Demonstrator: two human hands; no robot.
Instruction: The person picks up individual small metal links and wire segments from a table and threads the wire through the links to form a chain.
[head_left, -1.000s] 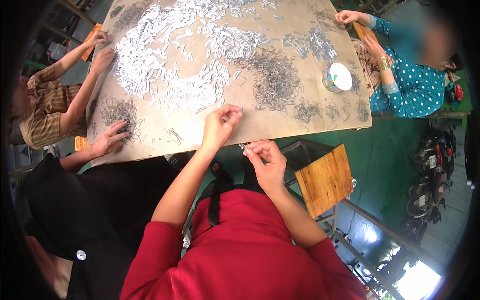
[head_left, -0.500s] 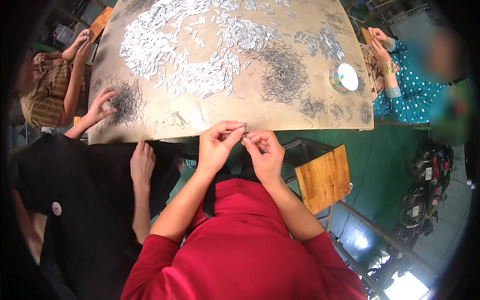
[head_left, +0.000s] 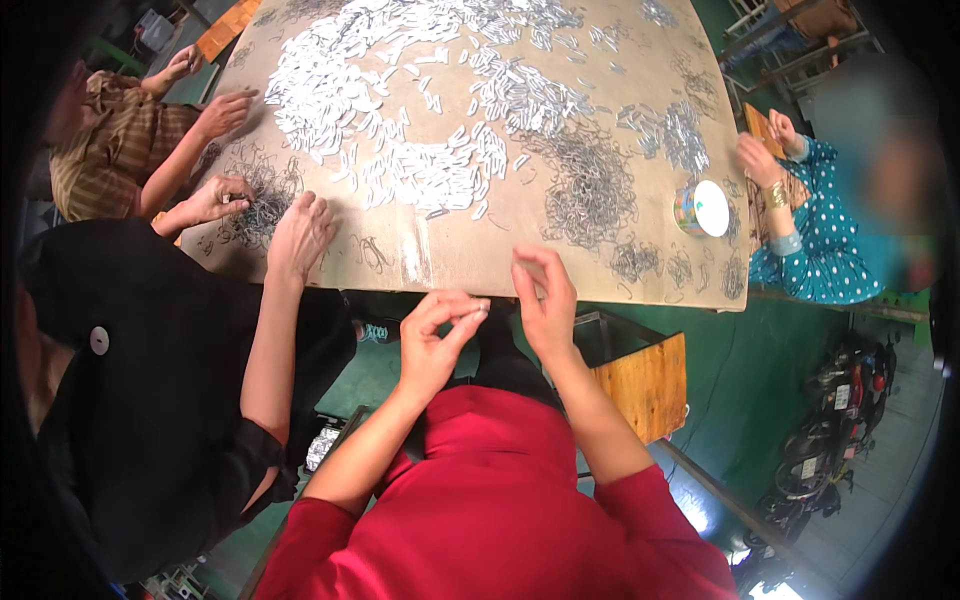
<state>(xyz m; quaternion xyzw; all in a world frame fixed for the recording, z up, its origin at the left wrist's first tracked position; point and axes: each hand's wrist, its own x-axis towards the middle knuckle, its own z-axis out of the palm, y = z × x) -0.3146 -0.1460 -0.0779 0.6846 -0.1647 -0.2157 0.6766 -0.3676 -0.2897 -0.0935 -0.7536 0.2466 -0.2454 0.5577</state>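
Left hand (head_left: 430,343) pinched, right hand (head_left: 547,312) loose at the near edge of the table (head_left: 465,250)

The left thumb and fingertip meet in a narrow pinch; whether a piece sits between them is too small to tell. Just right of that pinch, the right hand has its thumb and fingers apart. Small white strips (head_left: 425,178) lie spread beyond the left grip, while a heap of thin wires (head_left: 590,195) lies beyond and right of the right hand. A tub (head_left: 710,208) stands farther right. Left of the pinch, a co-worker's hand (head_left: 303,238) is beside another wire heap (head_left: 268,200).
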